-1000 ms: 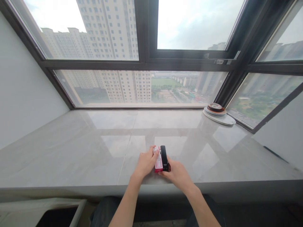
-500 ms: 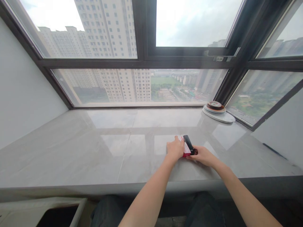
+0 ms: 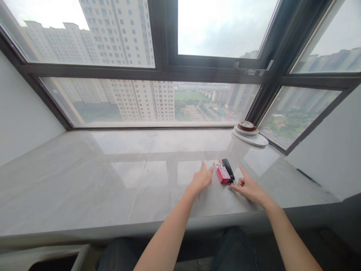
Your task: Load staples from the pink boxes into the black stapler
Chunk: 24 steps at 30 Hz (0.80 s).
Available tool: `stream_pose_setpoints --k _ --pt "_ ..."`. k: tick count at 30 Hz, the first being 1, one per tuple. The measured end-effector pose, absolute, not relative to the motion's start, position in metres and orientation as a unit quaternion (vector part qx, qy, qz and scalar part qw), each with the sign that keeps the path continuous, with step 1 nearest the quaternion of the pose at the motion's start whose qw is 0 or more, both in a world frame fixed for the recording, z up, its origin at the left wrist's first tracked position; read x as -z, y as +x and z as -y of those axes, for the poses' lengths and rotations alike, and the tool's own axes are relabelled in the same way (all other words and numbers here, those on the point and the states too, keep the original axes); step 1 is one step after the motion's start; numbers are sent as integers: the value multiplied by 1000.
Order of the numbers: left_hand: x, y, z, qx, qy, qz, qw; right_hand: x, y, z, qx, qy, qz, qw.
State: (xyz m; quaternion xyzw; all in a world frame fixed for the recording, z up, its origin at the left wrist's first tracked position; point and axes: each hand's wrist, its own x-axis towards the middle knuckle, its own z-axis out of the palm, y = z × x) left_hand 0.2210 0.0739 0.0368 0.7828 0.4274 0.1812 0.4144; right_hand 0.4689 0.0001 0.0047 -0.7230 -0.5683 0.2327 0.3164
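Note:
A small red and white box (image 3: 223, 175) lies on the pale stone ledge. Behind it shows a white piece with red print (image 3: 219, 164); whether it is a separate box I cannot tell. Along their right side, close against them, lies a black stapler (image 3: 228, 170). My left hand (image 3: 201, 177) is just left of the box, fingers apart and holding nothing. To the right of the stapler is my right hand (image 3: 248, 188), with thumb and forefinger spread and the other fingers curled. Its thumb tip comes close to the stapler's near end; contact is unclear.
A stack of round plates or discs (image 3: 249, 134) stands in the far right corner of the ledge (image 3: 93, 192), by the dark window frame (image 3: 197, 75). A thin dark strip (image 3: 308, 177) lies along the right wall. The ledge's front edge runs above my knees.
Both hands have let go of the box and stapler and drawn apart to either side. The box and stapler stay side by side on the ledge. The camera view has shifted slightly right.

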Motion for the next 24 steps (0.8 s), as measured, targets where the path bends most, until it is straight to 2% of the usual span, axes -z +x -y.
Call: stream_pose_setpoints --k 2,4,8,10,14,16,19,22,24 --pt "-25 184 -61 -187 769 -442 421 -4 447 22 -177 -727 542 382" --pt "-15 143 -50 -225 750 -451 428 -3 414 41 -183 -699 555 412" --pt "-6 64 -40 -246 716 -485 436 -3 334 46 -251 -613 660 355" --pt "-3 35 -36 -260 721 -533 359 -3 305 34 -220 -579 720 311" --pt "10 7 -20 -260 770 -572 114 1 276 5 -140 -611 755 193" --pt "8 5 -12 -240 783 -569 71 4 270 -2 -111 -636 747 157" --pt "-30 14 3 -226 785 -558 145 8 267 -2 -87 -648 745 135" --pt "-96 27 34 -231 765 -482 358 9 267 0 -80 -648 747 124" --pt "-133 31 67 -270 746 -398 461 9 267 0 -78 -643 753 118"
